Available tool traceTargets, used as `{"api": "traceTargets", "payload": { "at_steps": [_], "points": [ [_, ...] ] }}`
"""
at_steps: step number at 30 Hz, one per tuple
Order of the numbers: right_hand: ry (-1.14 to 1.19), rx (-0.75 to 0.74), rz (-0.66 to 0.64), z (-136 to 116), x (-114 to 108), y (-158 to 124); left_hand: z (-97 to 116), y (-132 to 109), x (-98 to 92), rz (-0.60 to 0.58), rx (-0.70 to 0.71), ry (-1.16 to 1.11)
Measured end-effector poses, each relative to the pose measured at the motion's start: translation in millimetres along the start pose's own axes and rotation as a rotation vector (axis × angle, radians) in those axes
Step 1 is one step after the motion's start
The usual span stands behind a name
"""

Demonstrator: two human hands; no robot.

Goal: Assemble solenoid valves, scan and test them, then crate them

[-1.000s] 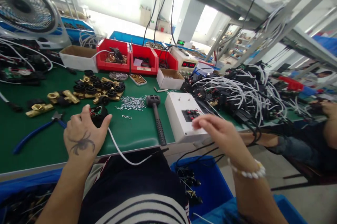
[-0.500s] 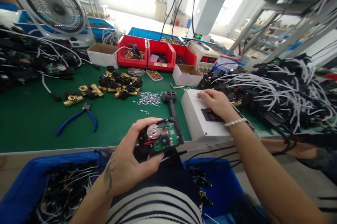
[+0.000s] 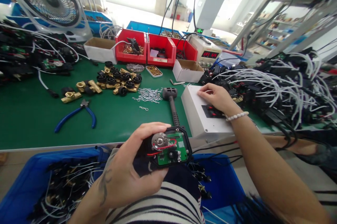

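My left hand (image 3: 129,173) is closed around a black module (image 3: 168,147) with a green circuit board and a round metal disc, held over my lap at the table's near edge. A white box (image 3: 200,120) with red switches sits at the table's right front. My right hand (image 3: 216,96) lies across its top, fingers curled down near the far edge, with nothing visibly in them.
A black mallet (image 3: 171,103) lies left of the box. Blue pliers (image 3: 76,115), brass fittings (image 3: 116,80) and wire clips (image 3: 149,95) lie on the green mat (image 3: 31,119). Red bins (image 3: 147,47) stand behind. White cables (image 3: 276,80) are heaped at right. Blue crates (image 3: 28,182) flank my lap.
My left hand lifted the module off the mat and brought it to my lap, turning the circuit board upward. My right hand moved onto the white box and stays there.
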State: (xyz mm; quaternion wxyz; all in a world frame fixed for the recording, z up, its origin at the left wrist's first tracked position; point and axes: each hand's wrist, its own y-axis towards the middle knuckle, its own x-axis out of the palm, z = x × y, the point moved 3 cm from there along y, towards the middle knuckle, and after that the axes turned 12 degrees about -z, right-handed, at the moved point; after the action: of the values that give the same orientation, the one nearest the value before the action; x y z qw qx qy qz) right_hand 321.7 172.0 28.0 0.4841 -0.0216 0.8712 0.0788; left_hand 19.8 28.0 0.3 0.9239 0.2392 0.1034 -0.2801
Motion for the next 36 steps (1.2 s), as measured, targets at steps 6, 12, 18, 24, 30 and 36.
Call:
{"api": "traceTargets", "payload": {
  "at_steps": [6,12,18,24,30,36],
  "points": [
    [0.007,-0.027,-0.01,2,0,-1,2,-3,0.6,0.008,0.025,0.015],
    [0.0,-0.023,-0.015,7,-1,-1,5,-4,-1.3,0.021,0.053,0.031],
    [0.158,-0.184,0.123,-34,-16,-34,6,-2,1.7,0.032,0.072,0.017],
    [0.78,-0.323,-0.48,-106,42,-106,-7,3,-2.4,0.095,0.067,0.06],
    [1.023,-0.273,-0.426,-107,102,-105,-21,9,-14.5,0.171,-0.007,0.073],
    [0.826,-0.236,-0.381,-113,131,-85,-44,23,-56.3,0.229,-0.278,0.37]
  ]
}}
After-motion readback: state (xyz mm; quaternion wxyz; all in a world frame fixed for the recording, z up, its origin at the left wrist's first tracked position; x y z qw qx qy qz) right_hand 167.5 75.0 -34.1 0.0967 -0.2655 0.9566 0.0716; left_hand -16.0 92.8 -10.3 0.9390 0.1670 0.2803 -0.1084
